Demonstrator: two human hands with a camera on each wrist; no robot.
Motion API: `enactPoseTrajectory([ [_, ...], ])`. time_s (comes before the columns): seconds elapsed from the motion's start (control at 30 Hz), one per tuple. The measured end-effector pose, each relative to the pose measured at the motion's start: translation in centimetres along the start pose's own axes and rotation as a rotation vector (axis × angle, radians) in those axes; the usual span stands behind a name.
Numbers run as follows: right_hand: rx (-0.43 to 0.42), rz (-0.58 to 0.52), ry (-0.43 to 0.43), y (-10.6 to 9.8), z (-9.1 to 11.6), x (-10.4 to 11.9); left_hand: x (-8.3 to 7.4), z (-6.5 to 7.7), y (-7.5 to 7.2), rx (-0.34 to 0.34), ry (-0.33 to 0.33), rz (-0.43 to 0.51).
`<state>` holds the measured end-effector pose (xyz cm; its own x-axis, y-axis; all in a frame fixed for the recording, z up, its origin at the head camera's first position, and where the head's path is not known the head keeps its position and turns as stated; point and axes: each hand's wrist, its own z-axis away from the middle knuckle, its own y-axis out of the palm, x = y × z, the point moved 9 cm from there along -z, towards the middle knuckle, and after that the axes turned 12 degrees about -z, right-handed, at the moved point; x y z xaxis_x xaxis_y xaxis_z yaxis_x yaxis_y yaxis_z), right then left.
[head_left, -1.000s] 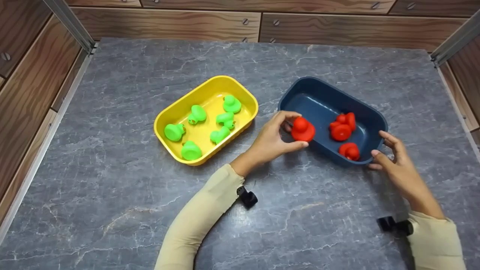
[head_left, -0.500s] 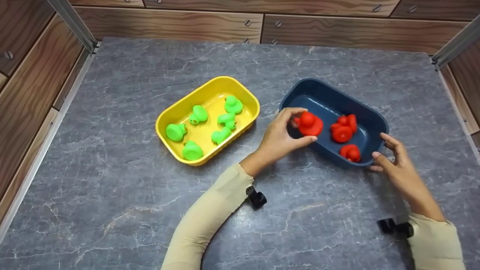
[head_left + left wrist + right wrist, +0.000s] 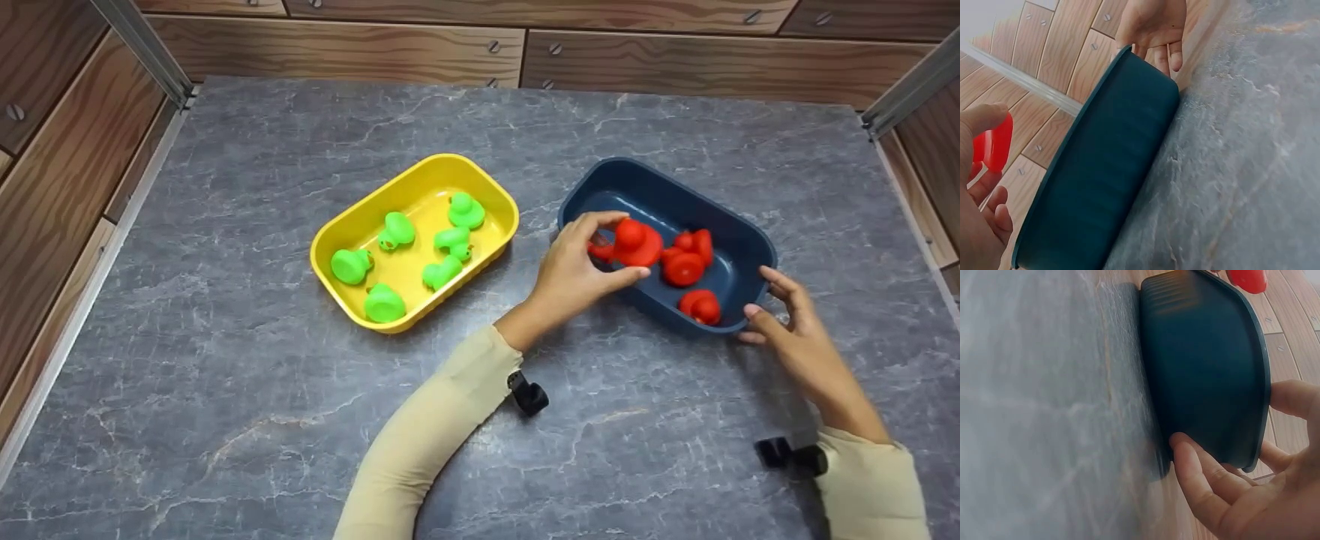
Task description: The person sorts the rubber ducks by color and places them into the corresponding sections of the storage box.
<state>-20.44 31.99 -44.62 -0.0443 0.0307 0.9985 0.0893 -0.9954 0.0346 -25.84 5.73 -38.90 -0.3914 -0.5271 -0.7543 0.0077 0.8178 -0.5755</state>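
Observation:
In the head view my left hand [image 3: 574, 274] holds a red toy duck [image 3: 637, 242] between thumb and fingers, over the near-left side of the dark blue bin [image 3: 660, 176]. A smaller patch of red shows beside its fingers; I cannot tell whether it is another duck. The left wrist view shows the held duck [image 3: 998, 143] above rim height. My right hand [image 3: 806, 345] cups the bin's right end corner. In the right wrist view its thumb and one finger touch the rim, with other fingers [image 3: 1202, 484] against the outer wall. Several red ducks [image 3: 684, 268] lie inside the bin.
A yellow bin [image 3: 352, 214] with several green toy ducks [image 3: 384, 302] stands left of the blue one. Both rest on a grey marbled tabletop [image 3: 285, 420]. Wood-patterned panels [image 3: 337, 49] border the back and sides. A small black camera sits at each wrist.
My left hand has moved right with the red duck, from the near-left rim to further over the blue bin's inside. The right hand stays at the bin's corner.

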Motion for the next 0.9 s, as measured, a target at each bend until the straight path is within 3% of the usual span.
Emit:
enactPoseTrajectory([
  [0.43,-0.002,-0.034,-0.008,-0.1,0.1,0.0,-0.4,-0.4,0.8,0.018,-0.018,-0.132],
  [0.9,0.002,-0.028,-0.003,-0.1,0.0,0.0,0.6,-0.5,1.9,0.062,-0.090,-0.182],
])
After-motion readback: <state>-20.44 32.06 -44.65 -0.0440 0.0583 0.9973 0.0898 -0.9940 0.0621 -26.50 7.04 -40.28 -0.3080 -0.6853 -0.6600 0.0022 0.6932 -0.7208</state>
